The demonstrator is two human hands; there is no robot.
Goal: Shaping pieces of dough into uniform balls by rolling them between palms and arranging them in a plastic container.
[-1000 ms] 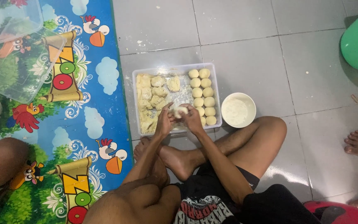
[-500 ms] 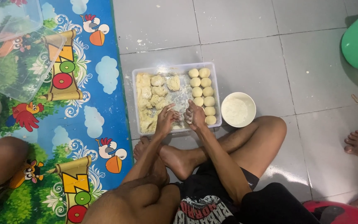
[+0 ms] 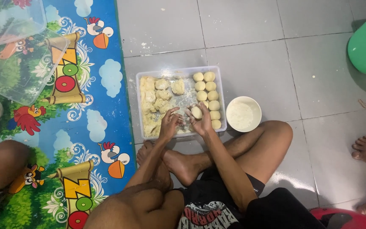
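Resting: dough ball [image 3: 196, 112] lies in the right hand [image 3: 202, 121], over the tray's near right part.
Grip: right fingers cupped under the ball; left hand [image 3: 169, 125] curled loosely, empty as far as shows, just left of it.
Direction: finished balls [image 3: 209, 98] stand just right, rough dough [image 3: 155, 101] left.
Tray: clear plastic tray [image 3: 178, 71] on the tiled floor; white bowl [image 3: 243, 114] beside it.

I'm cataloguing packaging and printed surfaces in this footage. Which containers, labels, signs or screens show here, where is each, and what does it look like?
No labels, signs or screens.
Clear plastic tray: on the grey tiles under both hands, rectangular, holding pale dough.
Clear lids: top left on the mat, rectangular, see-through.
Printed play mat: left, blue with cartoon birds, clouds, scrolls.
Shirt print: bottom centre, white-and-red on black.
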